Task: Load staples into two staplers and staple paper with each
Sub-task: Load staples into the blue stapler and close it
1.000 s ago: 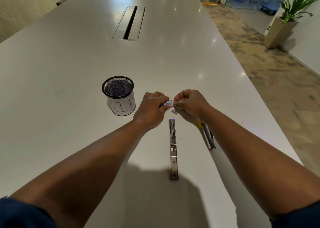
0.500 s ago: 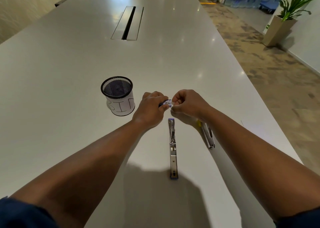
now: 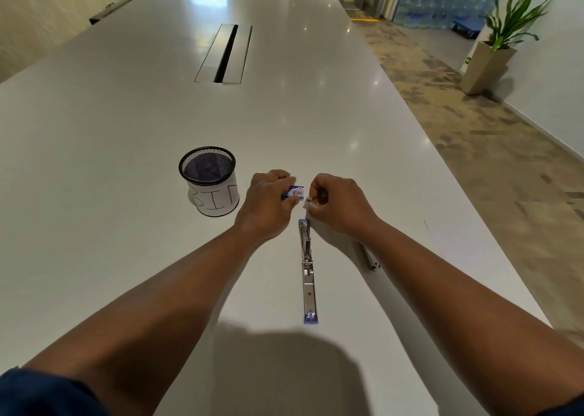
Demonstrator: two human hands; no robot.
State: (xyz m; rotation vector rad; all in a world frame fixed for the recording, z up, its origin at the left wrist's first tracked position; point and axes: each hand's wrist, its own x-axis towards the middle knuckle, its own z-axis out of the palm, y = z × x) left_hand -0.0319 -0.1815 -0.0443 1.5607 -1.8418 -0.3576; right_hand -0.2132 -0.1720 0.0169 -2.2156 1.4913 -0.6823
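My left hand (image 3: 268, 204) grips a small blue and white staple box (image 3: 294, 192) just above the table. My right hand (image 3: 338, 204) is closed beside it, pinching a small white piece (image 3: 308, 201) at the fingertips, a short gap from the box. A blue stapler (image 3: 307, 267) lies flipped fully open on the white table (image 3: 126, 131), its metal channel facing up, right below my hands. A second stapler (image 3: 370, 257) lies to the right, mostly hidden under my right forearm. No paper sheet shows.
A black mesh cup (image 3: 209, 180) with a paper label reading "BIN" stands left of my left hand. A cable slot (image 3: 225, 53) is set into the table farther back. The table's right edge runs close to my right arm; a potted plant (image 3: 496, 36) stands on the floor beyond.
My hands have drawn slightly apart, and the right hand now holds the small white piece clear of the box. Both staplers stay where they were.
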